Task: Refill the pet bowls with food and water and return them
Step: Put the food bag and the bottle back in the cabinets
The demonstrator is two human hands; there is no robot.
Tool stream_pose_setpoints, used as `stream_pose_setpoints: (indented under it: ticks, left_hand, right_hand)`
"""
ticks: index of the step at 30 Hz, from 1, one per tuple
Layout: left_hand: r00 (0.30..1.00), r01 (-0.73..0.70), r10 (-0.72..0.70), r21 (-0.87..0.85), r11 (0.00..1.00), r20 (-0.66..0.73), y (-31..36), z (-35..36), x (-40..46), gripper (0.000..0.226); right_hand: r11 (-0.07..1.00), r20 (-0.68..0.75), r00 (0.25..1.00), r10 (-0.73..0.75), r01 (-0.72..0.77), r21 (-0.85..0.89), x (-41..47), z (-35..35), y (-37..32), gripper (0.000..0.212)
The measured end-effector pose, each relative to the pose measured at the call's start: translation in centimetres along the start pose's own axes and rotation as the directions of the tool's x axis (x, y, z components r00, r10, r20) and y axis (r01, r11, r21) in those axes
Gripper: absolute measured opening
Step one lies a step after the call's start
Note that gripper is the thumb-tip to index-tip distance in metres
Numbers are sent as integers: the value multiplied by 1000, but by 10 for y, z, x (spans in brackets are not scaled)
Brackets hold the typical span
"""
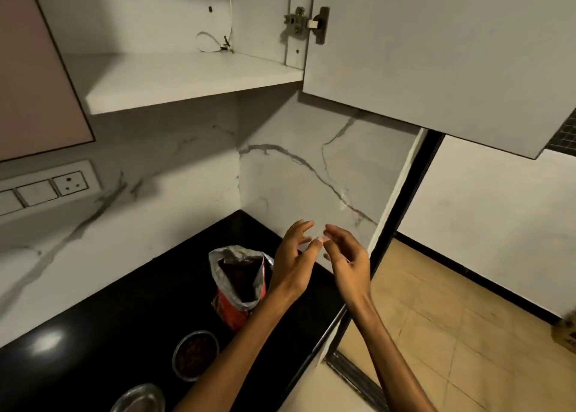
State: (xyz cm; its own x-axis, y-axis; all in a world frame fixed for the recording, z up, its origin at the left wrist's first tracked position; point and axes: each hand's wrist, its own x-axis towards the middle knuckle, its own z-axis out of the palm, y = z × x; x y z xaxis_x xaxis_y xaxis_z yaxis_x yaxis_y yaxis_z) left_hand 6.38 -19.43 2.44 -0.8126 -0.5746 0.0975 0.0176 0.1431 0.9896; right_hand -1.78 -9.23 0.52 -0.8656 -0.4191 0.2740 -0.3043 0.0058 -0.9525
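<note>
Bare forearms, no sleeves; left hand (291, 266), right hand (349, 262) ungloved.

A home kitchen: black countertop (131, 312), marble backsplash (174, 199), open wall cabinet (193, 81), wall socket (70, 182).

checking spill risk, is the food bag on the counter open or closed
Open. The food bag stands upright on the counter, its top spread wide, with dark kibble visible inside.

Open wall cabinet door (436, 53), bare shelf (187, 81), wall socket (71, 183), black countertop (109, 312).
</note>
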Motion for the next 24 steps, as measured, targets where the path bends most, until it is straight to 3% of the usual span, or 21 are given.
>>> stream_pose_setpoints:
  ticks: [6,12,19,24]
  left_hand:
    - [941,143,-159,-76,987,-300,-42,-41,-18,19]
    - [747,275,-412,-323,906,-521,-78,-83,-33,10]
    - [594,365,-556,-420,831,-582,-124,-108,-39,10]
    - [561,479,-688,-497,724,-462,-148,-114,-30,13]
  right_hand:
    - [974,183,960,210,-222,49,-13,27,36,24]
    - [890,345,837,425,-455,7,-12,42,75,24]
    - [829,453,725,519,-556,-62,2,58,127,22]
    - [771,540,613,576,-628,-109,16,69,162,27]
